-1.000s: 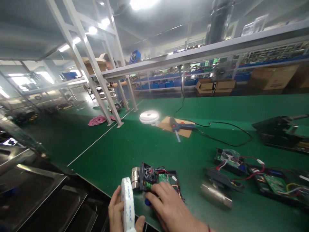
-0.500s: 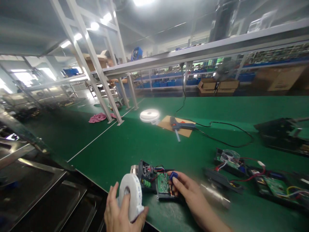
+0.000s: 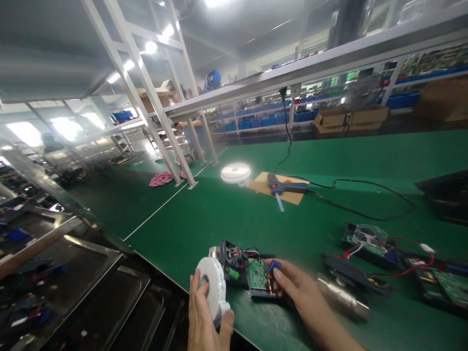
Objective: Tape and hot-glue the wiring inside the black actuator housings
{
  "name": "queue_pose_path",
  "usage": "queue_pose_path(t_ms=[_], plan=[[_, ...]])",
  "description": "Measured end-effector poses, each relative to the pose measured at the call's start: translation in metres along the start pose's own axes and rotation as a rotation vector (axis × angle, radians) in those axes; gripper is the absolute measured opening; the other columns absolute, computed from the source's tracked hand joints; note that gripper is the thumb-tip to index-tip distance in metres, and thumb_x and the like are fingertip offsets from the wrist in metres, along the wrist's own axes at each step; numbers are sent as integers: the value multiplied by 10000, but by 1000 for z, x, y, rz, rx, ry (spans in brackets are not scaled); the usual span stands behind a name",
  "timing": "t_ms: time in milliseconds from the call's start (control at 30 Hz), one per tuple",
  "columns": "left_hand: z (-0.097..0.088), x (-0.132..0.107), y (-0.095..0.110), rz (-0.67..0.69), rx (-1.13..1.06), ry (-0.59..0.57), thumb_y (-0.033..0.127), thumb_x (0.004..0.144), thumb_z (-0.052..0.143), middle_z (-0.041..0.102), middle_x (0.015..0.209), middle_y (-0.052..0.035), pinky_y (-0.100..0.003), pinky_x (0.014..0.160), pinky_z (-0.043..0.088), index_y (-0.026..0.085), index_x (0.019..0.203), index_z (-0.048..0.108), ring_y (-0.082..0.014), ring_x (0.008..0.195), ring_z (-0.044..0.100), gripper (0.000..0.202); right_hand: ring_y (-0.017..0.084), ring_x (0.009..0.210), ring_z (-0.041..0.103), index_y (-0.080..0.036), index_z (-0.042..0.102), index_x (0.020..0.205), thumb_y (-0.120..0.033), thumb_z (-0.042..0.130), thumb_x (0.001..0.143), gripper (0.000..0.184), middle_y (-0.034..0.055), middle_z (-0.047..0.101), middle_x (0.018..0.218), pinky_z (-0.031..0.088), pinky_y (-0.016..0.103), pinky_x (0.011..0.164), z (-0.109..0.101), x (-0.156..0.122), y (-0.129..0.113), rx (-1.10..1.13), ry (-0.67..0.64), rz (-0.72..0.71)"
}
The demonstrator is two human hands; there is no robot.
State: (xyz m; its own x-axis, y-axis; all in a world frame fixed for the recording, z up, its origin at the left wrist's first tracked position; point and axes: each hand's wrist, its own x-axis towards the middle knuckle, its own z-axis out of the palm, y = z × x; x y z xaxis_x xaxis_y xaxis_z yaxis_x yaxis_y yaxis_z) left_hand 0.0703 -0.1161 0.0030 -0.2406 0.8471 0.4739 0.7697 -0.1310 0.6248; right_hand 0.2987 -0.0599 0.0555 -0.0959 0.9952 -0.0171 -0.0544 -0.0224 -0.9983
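Note:
My left hand holds a white roll of tape on edge, a finger in its core and the thumb at the loose tape end. Just beyond the roll lies an opened dark device housing with wires, a green coil and a metal fitting at its left end. Inside its right part sits a green circuit board. Over that board's right edge, my right hand pinches a small blue block-shaped component between thumb and fingers. A copper-coloured part shows below the fingertips.
A glue gun rests on cardboard, its cord running right. Another white roll lies beside it. At right are more opened housings and a metal cylinder. A pink cloth lies by the shelf posts. Metal trays stand below the left table edge.
The view has shifted, so most of the bench appears farther right. The tape roll is turned slightly in my left hand. My right hand keeps its pinch on the blue component.

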Motion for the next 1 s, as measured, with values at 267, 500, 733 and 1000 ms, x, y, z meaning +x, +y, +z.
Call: queue_pose_path(t_ms=[267, 500, 733, 1000], plan=[[-11, 1, 14, 3, -43, -82, 301, 995, 328, 209, 1592, -222, -612, 1147, 319, 175, 1305, 347, -334, 1505, 165, 336, 200, 666, 567, -191, 737, 1089, -715, 662, 765, 620, 46, 643, 741, 514, 325, 625, -1, 1, 4, 0, 16, -2], [-21, 2, 2, 78, -26, -133, 300, 990, 344, 205, 1603, -178, -556, 1145, 358, 191, 1370, 357, -315, 1490, 227, 395, 209, 662, 575, -202, 740, 1094, -708, 666, 761, 610, 41, 642, 721, 529, 335, 638, -2, 2, 2, -28, 36, 8], [-32, 10, -8, 207, 49, -73, 384, 981, 427, 401, 1470, -166, -493, 1097, 425, 171, 1322, 510, -308, 1368, 411, 410, 217, 671, 595, -208, 747, 1082, -719, 650, 759, 612, 47, 670, 741, 539, 339, 634, 1, 0, -3, -66, 43, -8], [-30, 13, -26, 347, 123, -53, 359, 990, 392, 521, 1366, -166, -472, 1046, 440, 160, 1360, 440, -307, 1312, 452, 423, 221, 737, 616, -222, 727, 1106, -672, 630, 808, 548, 50, 710, 875, 540, 347, 691, 2, -2, -9, -44, -32, -42]])
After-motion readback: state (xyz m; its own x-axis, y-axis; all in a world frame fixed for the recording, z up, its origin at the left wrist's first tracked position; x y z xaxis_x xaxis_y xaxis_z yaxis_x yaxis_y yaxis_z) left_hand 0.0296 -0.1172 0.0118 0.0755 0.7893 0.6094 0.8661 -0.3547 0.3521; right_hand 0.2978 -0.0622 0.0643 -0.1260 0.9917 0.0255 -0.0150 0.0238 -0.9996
